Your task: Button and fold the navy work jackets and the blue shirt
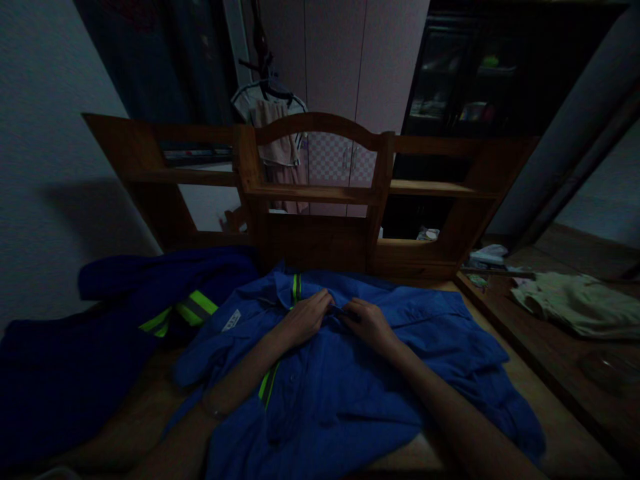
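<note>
A blue work shirt [350, 387] with yellow-green reflective stripes lies spread in front of me on a wooden surface. My left hand [306, 316] and my right hand [365, 320] meet near the collar, at the shirt's front opening. Both have their fingers curled and pinched on the fabric between them. The light is dim, so I cannot make out a button.
A darker blue garment [150, 293] with reflective stripes lies heaped at the left. A wooden headboard with shelves [320, 193] stands behind. At the right a pale green cloth [575, 303] lies on a wooden floor. Clothes hang on a hanger [275, 127] at the back.
</note>
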A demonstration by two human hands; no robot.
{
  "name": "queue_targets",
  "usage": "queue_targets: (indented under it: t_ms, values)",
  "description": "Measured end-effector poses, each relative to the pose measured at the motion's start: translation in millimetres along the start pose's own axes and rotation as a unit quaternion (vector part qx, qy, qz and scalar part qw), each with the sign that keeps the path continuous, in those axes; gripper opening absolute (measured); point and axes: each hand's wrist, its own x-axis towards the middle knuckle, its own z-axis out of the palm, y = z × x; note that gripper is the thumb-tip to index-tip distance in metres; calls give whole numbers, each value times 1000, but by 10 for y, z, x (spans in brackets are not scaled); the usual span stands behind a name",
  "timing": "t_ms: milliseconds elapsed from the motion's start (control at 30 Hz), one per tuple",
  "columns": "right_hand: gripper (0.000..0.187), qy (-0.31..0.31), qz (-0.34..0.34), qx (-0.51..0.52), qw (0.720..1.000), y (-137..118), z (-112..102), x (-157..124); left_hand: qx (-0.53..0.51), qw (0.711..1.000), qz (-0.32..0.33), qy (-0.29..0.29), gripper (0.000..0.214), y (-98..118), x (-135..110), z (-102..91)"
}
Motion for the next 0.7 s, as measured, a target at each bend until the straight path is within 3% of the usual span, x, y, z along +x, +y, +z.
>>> queue_targets:
  t_ms: [233, 367, 467, 533, 600, 700]
  values:
    - [5, -7, -7, -6, 1000, -6, -5, -5, -12, 1000, -3, 12, 16, 25, -1, -31]
    - [19, 3, -12, 1, 1000, -24, 5, -8, -9, 999, -15, 39, 16, 8, 15, -17]
    - [44, 30, -20, -8, 999, -58, -39, 6, 10, 988, -87, 127, 18, -51, 27, -47]
    - [52, 58, -24, -23, 998, -97, -118, 24, 19, 963, -164, 212, 19, -117, 26, -97]
    - [50, 82, -16, -44, 996, -148, -230, 47, 14, 931, -229, 285, 20, -191, 16, -148]
    - [42, 71, -8, -69, 995, -223, -408, 80, -13, 898, -278, 340, 22, -277, -2, -176]
